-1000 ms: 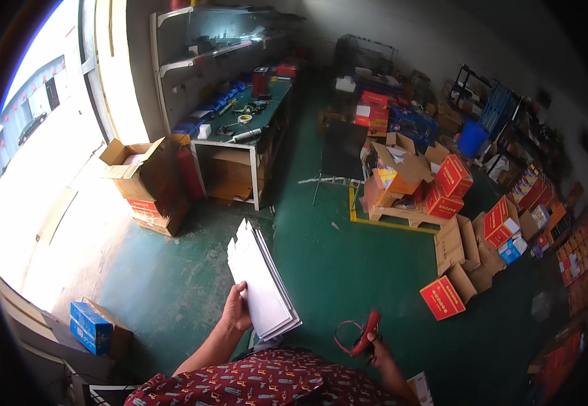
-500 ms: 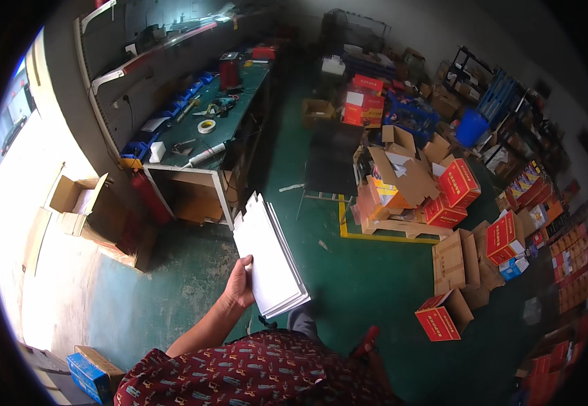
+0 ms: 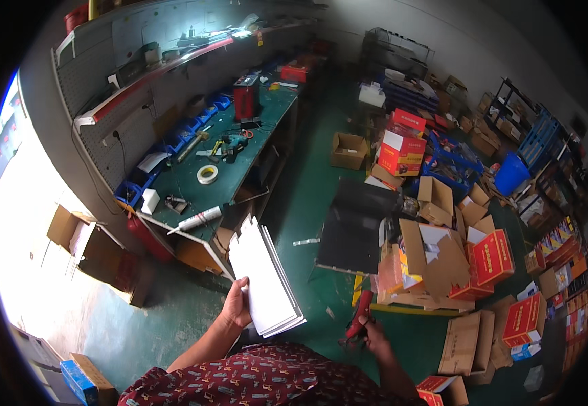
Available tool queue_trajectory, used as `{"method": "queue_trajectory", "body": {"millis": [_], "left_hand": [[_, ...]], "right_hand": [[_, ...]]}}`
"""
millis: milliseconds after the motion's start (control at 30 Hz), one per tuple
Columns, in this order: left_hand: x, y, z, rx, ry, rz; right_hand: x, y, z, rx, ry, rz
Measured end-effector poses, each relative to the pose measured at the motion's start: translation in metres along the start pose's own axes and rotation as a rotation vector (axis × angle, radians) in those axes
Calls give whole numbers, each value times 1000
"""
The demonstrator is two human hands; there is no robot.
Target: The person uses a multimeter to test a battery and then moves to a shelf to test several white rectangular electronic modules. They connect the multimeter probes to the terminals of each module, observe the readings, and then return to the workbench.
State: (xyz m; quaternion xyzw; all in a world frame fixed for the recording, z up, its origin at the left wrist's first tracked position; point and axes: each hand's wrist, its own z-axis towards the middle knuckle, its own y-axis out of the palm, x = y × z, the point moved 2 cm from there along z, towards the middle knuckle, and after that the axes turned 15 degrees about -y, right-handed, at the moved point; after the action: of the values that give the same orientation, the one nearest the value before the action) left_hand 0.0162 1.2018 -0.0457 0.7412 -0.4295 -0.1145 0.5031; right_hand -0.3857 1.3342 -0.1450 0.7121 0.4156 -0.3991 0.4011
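White sheets (image 3: 264, 277) fan upward past my left hand (image 3: 235, 306) fingers, clamped (edge-on); right hand (image 3: 375, 331) fingers wrap a red tool (image 3: 360, 317).

Red boxes (image 3: 490, 260) stand stacked right of open brown cartons (image 3: 436, 247) on the floor; a red-and-white box (image 3: 402, 149) farther back; a blue box (image 3: 77, 382) lower left.

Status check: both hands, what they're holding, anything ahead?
Left hand grips white sheet stack. Right hand holds red tool. Workbench ahead left, black panel and cardboard boxes ahead right.
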Motion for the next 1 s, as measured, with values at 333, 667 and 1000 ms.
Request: {"method": "queue_trajectory", "body": {"millis": [333, 667, 1000], "left_hand": [[164, 31, 175, 17, 97, -49], [297, 88, 353, 56, 112, -113], [398, 137, 518, 104, 109, -156]], "right_hand": [[-91, 74, 264, -70, 7, 89], [-189, 129, 455, -126, -3, 18], [-280, 166, 620, -257, -106, 363]]}}
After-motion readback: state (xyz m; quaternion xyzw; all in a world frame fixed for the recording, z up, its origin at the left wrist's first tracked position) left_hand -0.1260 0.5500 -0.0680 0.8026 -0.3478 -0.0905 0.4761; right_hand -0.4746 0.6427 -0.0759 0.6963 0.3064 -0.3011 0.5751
